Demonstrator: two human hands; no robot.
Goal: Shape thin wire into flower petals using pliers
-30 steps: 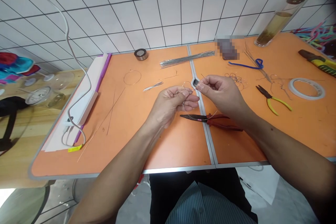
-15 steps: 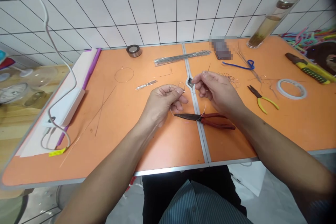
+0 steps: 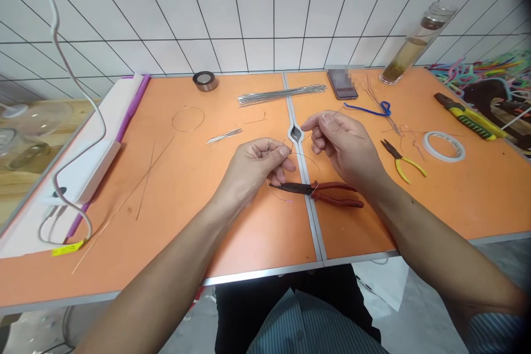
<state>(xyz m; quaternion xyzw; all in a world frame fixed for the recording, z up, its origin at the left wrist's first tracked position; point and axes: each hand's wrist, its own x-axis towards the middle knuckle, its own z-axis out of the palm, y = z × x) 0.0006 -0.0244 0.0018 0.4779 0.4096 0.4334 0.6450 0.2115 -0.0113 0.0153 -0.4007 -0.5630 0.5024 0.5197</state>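
Above the red pliers (image 3: pixel 327 192), both hands (image 3: pixel 257 166) pinch a thin wire (image 3: pixel 305 156).

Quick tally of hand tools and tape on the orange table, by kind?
Pliers: 2, red-handled pliers and yellow-handled pliers
Tape rolls: 2, dark tape roll and white tape roll
Utility knife: 1
Total: 5

Red-handled pliers (image 3: pixel 327 194) lie across the seam of the orange table (image 3: pixel 207 221), with yellow-handled pliers (image 3: pixel 402 161) and a white tape ring (image 3: pixel 443 145) farther right. Along the tiled wall sit a dark tape roll (image 3: pixel 204 81), a bundle of straight wires (image 3: pixel 282 95), a phone (image 3: pixel 342 84) and a glass jar (image 3: pixel 410 47). A white power strip (image 3: pixel 89 168) rests at the left edge.
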